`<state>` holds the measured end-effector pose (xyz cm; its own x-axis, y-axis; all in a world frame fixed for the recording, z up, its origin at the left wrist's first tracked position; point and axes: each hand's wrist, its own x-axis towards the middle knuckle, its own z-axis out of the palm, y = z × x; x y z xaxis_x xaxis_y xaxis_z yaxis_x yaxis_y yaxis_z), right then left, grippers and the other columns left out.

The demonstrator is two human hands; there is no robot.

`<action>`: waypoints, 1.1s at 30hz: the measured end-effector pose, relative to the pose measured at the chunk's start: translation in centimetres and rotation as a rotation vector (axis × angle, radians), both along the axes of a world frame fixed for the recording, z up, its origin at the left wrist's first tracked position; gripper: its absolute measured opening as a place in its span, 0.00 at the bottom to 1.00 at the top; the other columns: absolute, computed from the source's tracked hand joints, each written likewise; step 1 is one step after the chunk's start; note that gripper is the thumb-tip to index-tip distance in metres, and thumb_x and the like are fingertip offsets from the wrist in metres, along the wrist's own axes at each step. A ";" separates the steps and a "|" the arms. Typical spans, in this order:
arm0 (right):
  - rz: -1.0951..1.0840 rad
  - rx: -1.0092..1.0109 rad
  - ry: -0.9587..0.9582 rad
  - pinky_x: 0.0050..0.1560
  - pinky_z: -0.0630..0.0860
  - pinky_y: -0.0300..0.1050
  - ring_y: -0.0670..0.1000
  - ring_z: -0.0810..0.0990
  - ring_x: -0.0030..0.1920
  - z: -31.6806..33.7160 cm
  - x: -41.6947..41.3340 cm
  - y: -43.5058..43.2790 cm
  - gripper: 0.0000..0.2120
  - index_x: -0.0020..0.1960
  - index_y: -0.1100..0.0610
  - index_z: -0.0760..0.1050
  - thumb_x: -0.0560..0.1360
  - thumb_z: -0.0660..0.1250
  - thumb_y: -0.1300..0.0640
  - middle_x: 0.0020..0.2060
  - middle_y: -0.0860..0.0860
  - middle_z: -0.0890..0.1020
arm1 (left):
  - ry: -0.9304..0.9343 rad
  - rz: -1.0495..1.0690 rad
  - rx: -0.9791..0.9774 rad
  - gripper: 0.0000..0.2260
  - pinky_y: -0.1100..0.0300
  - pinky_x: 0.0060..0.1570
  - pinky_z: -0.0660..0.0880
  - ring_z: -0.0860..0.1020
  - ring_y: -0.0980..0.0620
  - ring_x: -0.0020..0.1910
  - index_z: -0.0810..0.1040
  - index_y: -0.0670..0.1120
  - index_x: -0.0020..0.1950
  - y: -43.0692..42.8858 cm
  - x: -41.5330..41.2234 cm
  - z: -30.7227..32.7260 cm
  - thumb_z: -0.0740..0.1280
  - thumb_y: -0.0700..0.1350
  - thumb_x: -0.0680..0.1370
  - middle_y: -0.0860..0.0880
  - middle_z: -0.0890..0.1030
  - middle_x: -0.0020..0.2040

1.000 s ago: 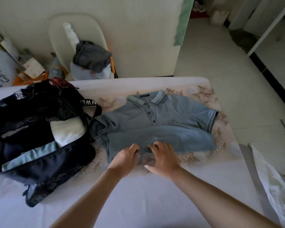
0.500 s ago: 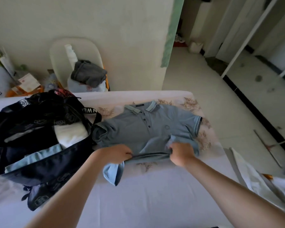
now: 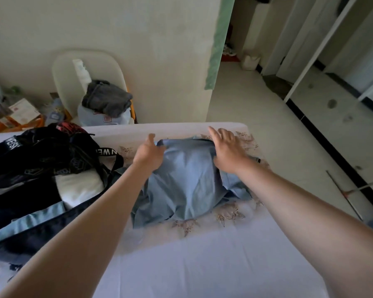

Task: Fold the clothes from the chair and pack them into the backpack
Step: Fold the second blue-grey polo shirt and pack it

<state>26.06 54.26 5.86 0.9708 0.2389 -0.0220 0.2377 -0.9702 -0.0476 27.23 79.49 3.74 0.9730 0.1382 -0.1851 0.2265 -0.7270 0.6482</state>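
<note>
Matt blue cloth shirt on a smooth white sheet; black woven backpack; glossy floor tiles.

Bed: nearest me, carrying everything else.
Backpack: on the bed's left side.
Polo shirt: right of the backpack, just beside it.
Chair: behind the bed, far left, a bundled garment on its seat.

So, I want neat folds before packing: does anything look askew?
Yes: the blue shirt is folded unevenly. Its near edge lies bunched and slanted on the bed, and a flap pokes out below the right hand.
</note>
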 end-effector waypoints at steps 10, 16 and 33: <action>0.231 0.095 0.368 0.73 0.61 0.51 0.57 0.68 0.71 -13.7 -5.9 1.9 0.23 0.72 0.51 0.71 0.77 0.63 0.59 0.71 0.51 0.69 | 0.154 -0.135 0.271 0.20 0.47 0.62 0.70 0.67 0.42 0.66 0.70 0.48 0.70 1.9 -8.7 -12.2 0.65 0.43 0.78 0.44 0.69 0.66; 0.261 0.006 0.451 0.77 0.52 0.51 0.55 0.55 0.79 -17.5 -7.4 3.8 0.37 0.79 0.50 0.58 0.76 0.68 0.41 0.80 0.53 0.55 | 0.321 0.196 0.189 0.15 0.49 0.50 0.73 0.77 0.36 0.55 0.73 0.40 0.56 3.8 -13.0 -14.7 0.66 0.50 0.78 0.37 0.77 0.55; 0.109 -0.150 0.167 0.33 0.77 0.51 0.57 0.79 0.39 -17.8 -8.4 1.3 0.26 0.46 0.56 0.77 0.50 0.77 0.72 0.41 0.54 0.76 | 0.114 -0.420 0.378 0.16 0.51 0.57 0.73 0.69 0.47 0.62 0.75 0.52 0.61 4.4 -14.0 -14.6 0.70 0.49 0.74 0.50 0.71 0.59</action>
